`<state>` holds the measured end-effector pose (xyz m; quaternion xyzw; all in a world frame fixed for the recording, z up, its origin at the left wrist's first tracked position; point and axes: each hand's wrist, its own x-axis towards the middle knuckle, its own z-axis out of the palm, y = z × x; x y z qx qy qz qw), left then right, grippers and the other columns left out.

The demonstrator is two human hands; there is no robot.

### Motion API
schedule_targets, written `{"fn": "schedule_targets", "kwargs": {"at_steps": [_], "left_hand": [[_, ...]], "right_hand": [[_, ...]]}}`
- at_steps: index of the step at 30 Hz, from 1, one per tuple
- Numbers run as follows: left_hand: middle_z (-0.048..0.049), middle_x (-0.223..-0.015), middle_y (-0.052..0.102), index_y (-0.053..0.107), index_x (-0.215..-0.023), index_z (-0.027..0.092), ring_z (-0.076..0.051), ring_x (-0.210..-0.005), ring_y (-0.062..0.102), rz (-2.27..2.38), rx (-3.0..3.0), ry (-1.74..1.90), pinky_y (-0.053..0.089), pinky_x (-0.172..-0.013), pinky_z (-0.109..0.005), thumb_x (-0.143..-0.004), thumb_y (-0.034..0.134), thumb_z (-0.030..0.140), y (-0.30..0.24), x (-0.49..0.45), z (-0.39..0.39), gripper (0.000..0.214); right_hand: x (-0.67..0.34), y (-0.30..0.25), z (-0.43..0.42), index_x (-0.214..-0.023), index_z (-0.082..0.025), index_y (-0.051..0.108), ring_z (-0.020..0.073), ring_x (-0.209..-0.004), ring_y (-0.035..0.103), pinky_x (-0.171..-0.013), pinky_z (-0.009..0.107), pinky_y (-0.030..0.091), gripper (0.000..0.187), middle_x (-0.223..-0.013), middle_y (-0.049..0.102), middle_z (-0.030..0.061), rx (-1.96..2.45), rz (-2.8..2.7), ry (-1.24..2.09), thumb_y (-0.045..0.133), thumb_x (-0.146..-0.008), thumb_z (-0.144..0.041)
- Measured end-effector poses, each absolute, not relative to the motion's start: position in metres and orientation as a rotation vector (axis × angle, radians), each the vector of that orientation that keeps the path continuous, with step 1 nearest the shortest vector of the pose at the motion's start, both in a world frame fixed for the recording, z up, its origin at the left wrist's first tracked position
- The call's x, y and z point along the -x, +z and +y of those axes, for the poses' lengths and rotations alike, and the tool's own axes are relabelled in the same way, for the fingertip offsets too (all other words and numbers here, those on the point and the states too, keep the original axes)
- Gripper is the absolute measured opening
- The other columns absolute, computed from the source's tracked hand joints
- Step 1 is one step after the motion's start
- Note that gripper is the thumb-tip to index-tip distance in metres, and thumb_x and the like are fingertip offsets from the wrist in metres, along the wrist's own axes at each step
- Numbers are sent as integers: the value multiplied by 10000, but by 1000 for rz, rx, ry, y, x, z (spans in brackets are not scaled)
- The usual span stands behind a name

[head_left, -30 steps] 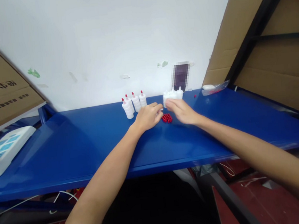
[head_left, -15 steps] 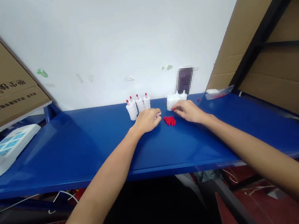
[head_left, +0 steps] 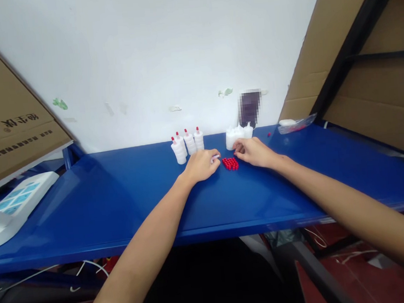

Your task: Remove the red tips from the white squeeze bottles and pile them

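My left hand [head_left: 203,164] is closed around a small white piece [head_left: 216,158], which looks like a nozzle; most of it is hidden by the fingers. My right hand [head_left: 252,152] pinches at the fingertips, where a bit of red shows, seemingly a small red cap [head_left: 236,152]. Between the hands lies a tight cluster of red caps [head_left: 230,163] on the blue table. Just behind the right hand stand several white bottles [head_left: 229,139] with uncapped white tips. Beyond my left hand, several white squeeze bottles [head_left: 179,153] stand upright with red caps on their tips.
The blue table [head_left: 121,201] backs onto a white wall. A single red cap [head_left: 269,135] and a clear plastic bag [head_left: 297,124] lie at the back right. A white device with blue panels [head_left: 18,200] sits at the left, below a cardboard box [head_left: 14,102].
My right hand's fingertips have come slightly down, away from the uncapped bottles and closer to the red caps. My left hand stays nearly in place. The view has shifted a little.
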<state>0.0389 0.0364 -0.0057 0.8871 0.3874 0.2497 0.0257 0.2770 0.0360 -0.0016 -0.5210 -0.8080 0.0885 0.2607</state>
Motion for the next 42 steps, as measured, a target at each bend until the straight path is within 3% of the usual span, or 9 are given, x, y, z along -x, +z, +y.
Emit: {"fn": "schedule_targets", "kwargs": {"at_steps": [5, 11, 18, 27, 37, 40, 42], "left_hand": [[-69, -957, 779, 755, -1095, 199, -235, -837, 713, 1190, -2713, 784, 553, -784, -342, -880, 489, 229, -5, -39, 36, 343], [-65, -1004, 782, 747, -1149, 211, -245, -886, 721, 1175, -2709, 787, 567, -839, -363, -883, 498, 239, -6, -39, 36, 365], [-62, -990, 780, 749, -1127, 208, -249, -866, 718, 1163, -2718, 790, 560, -810, -362, -880, 488, 238, -7, -38, 37, 361], [-55, -995, 778, 751, -1106, 212, -228, -851, 710, 1147, -2705, 808, 555, -808, -339, -880, 487, 230, -7, -37, 38, 348], [-48, -922, 773, 742, -1028, 207, -227, -801, 700, 1157, -2737, 793, 523, -738, -322, -877, 478, 206, -6, -38, 35, 305], [-62, -933, 769, 728, -1082, 209, -236, -824, 707, 1209, -2758, 806, 521, -733, -320, -893, 482, 222, -2, -41, 29, 310], [-70, -944, 766, 701, -1140, 210, -245, -834, 711, 1213, -2776, 829, 517, -722, -320, -914, 487, 254, 2, -45, 24, 314]], "right_hand": [[-275, -2, 38, -867, -180, 764, 207, -748, 714, -737, 303, 510, 145, -788, 771, 45, 1419, -2260, 151, 631, -820, -146], [-274, -4, 40, -954, -181, 800, 206, -757, 710, -741, 309, 511, 208, -830, 783, 48, 1423, -2283, 126, 622, -846, -179], [-273, -5, 39, -989, -209, 819, 232, -964, 740, -914, 337, 542, 357, -1035, 802, 43, 1304, -2308, 196, 541, -819, -64], [-269, -2, 34, -930, -219, 815, 217, -947, 725, -911, 347, 541, 402, -1017, 788, 45, 1154, -2305, 252, 497, -785, -20], [-268, 4, 27, -927, -190, 787, 179, -772, 637, -750, 316, 485, 296, -956, 758, 55, 1104, -2122, 286, 523, -812, -125], [-261, 10, 17, -861, -182, 745, 148, -630, 538, -638, 290, 421, 187, -756, 699, 17, 1104, -2047, 439, 582, -866, -274], [-255, 12, 10, -802, -180, 698, 132, -556, 480, -574, 273, 367, 250, -590, 587, -26, 1076, -2043, 593, 613, -891, -398]]}}
